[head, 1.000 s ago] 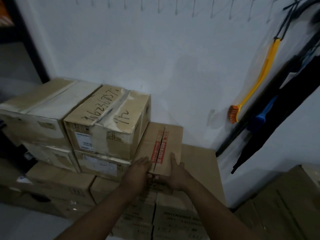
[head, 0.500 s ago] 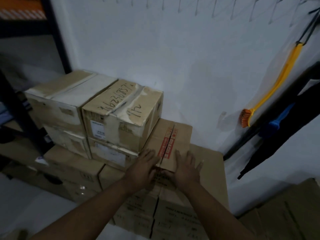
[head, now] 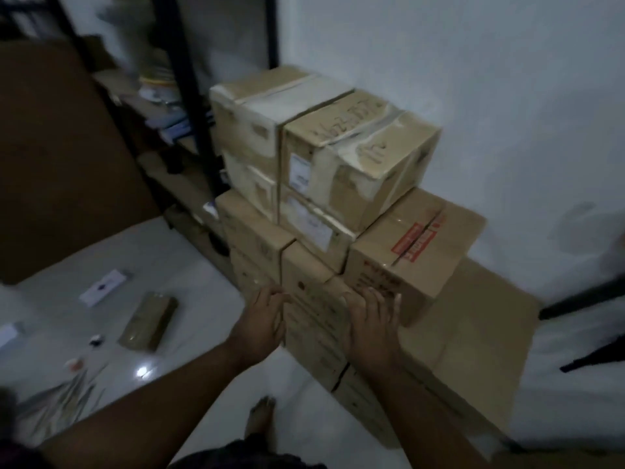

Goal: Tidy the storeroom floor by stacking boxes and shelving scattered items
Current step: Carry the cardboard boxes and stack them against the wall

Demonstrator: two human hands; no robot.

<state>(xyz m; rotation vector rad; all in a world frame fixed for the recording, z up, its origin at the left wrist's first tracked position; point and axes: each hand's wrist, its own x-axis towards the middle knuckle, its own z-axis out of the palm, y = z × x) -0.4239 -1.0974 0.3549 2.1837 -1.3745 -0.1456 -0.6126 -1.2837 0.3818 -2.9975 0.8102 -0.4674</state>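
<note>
A stack of cardboard boxes stands against the white wall. A small box with red tape (head: 414, 247) sits on a larger box (head: 473, 340), beside the taller taped boxes (head: 355, 154). My right hand (head: 372, 319) lies with straight fingers against the red-taped box's near lower edge. My left hand (head: 262, 321) is beside a lower box (head: 311, 319) in the stack, fingers loosely extended, holding nothing. On the floor to the left lie a brown packet (head: 148, 321) and a white carton (head: 105, 287).
A black metal shelving rack (head: 189, 96) with clutter stands left of the stack. A big brown board (head: 61, 157) leans at far left. Small bits and papers (head: 64, 397) litter the shiny floor. Dark handles (head: 581, 302) lean at the right. My bare foot (head: 260, 419) is below.
The view has swung left and down, showing the floor and rack. Both hands slid back from the red-taped box's top to its near lower edge and the box below.
</note>
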